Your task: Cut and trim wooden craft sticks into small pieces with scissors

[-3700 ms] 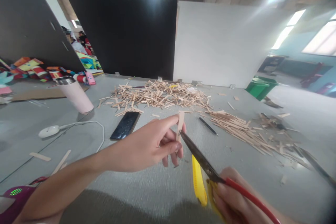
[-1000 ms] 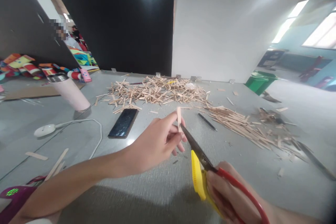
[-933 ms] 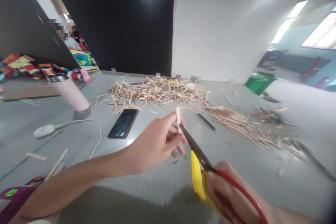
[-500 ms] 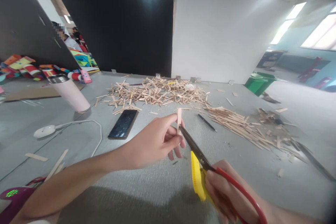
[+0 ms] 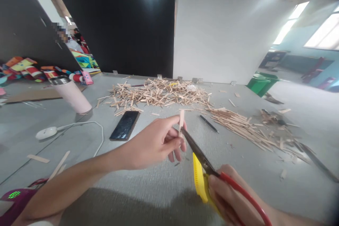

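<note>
My left hand (image 5: 159, 141) pinches a short wooden craft stick (image 5: 182, 118) upright between thumb and fingers. My right hand (image 5: 230, 190) is wrapped round the red handle of a pair of scissors (image 5: 198, 153). The dark blades look closed, and their tips touch or nearly touch the stick just above my left thumb. A yellow plastic tool (image 5: 199, 180) shows beside my right hand, partly covered by it; whether the hand grips it too I cannot tell.
Loose wooden sticks (image 5: 159, 93) are heaped at the back, with more sticks (image 5: 241, 125) to the right. A black pen (image 5: 209, 124), a phone (image 5: 124, 125), a pink tumbler (image 5: 72, 95) and a white cable (image 5: 102, 137) lie or stand around my hands. Panels (image 5: 119, 31) wall the table's back.
The scissor tips and the stick have shifted very slightly, and the stick leans a little more to the right. Both hands keep their grips.
</note>
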`<move>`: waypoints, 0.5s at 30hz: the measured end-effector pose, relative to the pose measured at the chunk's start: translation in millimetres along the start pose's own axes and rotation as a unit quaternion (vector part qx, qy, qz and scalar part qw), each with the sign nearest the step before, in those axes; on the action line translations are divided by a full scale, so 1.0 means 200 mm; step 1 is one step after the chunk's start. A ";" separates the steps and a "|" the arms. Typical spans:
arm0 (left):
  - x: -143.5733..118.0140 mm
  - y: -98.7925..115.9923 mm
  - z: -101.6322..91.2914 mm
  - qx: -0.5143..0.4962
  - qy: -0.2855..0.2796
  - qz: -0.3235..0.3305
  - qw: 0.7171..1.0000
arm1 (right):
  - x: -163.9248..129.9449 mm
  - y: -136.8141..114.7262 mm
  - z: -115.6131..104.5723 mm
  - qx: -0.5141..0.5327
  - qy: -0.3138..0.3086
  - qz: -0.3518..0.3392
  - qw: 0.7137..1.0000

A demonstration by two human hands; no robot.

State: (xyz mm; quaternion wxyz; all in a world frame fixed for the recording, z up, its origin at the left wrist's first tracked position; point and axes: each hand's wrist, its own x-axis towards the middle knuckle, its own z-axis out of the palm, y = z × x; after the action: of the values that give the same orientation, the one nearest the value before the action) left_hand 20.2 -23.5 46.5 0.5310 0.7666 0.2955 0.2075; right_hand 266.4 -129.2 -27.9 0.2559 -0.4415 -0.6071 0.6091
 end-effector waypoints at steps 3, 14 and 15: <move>-0.01 0.01 -0.07 0.069 -0.025 -0.027 0.997 | 0.00 0.01 0.00 0.039 -0.012 0.011 0.999; 0.00 0.00 -0.16 0.035 -0.091 -0.040 0.994 | 0.09 0.16 -0.03 0.419 -0.207 0.051 0.883; 0.00 0.01 -0.15 0.027 -0.089 -0.039 0.995 | 0.10 0.18 -0.03 0.423 -0.204 0.045 0.882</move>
State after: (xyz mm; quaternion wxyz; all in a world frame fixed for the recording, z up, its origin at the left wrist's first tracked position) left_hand 1.2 -2.5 58.8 0.5422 0.7836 0.2828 0.1097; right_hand 270.3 -114.7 -65.9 0.2606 -0.1842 -0.3100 0.8956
